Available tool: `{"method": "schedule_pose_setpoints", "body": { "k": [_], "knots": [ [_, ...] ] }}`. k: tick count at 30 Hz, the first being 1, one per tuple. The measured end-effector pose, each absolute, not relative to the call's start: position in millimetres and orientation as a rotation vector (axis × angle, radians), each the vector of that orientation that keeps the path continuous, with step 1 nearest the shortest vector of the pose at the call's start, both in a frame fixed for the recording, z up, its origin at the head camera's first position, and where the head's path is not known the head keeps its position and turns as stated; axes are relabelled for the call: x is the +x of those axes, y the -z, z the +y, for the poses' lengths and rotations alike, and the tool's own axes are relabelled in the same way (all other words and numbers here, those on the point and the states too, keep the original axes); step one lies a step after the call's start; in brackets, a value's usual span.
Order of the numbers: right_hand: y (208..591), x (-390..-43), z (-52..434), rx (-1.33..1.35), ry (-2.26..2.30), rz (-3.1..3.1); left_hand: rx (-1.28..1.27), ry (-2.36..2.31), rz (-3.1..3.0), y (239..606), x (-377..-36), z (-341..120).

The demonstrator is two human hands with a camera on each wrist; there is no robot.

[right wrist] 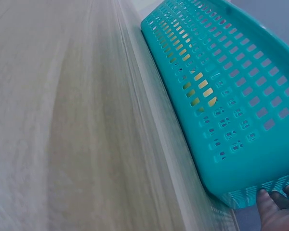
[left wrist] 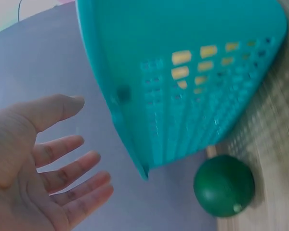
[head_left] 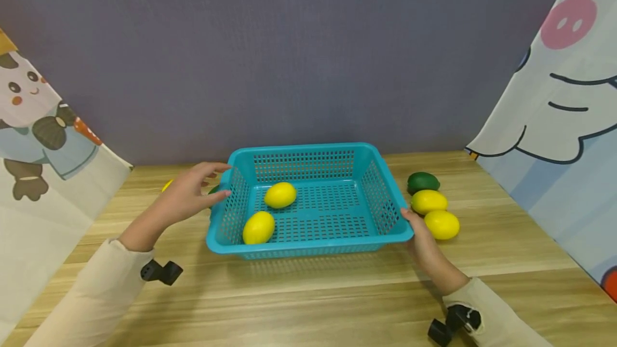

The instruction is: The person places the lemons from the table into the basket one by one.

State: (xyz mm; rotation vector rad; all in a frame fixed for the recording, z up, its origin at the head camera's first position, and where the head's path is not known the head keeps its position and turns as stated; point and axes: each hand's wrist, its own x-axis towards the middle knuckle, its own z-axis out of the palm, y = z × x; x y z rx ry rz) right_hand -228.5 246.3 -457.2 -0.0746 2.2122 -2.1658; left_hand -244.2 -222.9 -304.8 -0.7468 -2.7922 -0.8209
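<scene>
A turquoise plastic basket with lattice walls stands on the wooden table. Two yellow lemons lie inside, toward its left end. My left hand is beside the left rim, fingers spread and thumb apart from them; the left wrist view shows a gap between this hand and the basket. At the right front corner, my right hand holds the rim. In the right wrist view its fingertips are against the basket's end wall. Part of the right hand is cut off there.
Right of the basket lie two lemons and a dark green fruit. Behind my left hand, a green fruit and a yellow piece are partly hidden in the head view. A grey partition borders the table's back.
</scene>
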Motion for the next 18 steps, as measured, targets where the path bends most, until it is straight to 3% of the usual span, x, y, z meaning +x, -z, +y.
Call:
{"method": "schedule_pose_setpoints", "body": {
  "k": [9, 18],
  "knots": [
    [421.1, -207.9, 229.5, -0.083, 2.255, 2.130, -0.638, 0.841, -2.795, 313.5, -257.1, -252.1],
    [412.8, -199.9, 224.7, -0.128, 2.255, 2.159, -0.575, 0.896, -2.790, 323.4, -265.6, -274.4]
  ]
}}
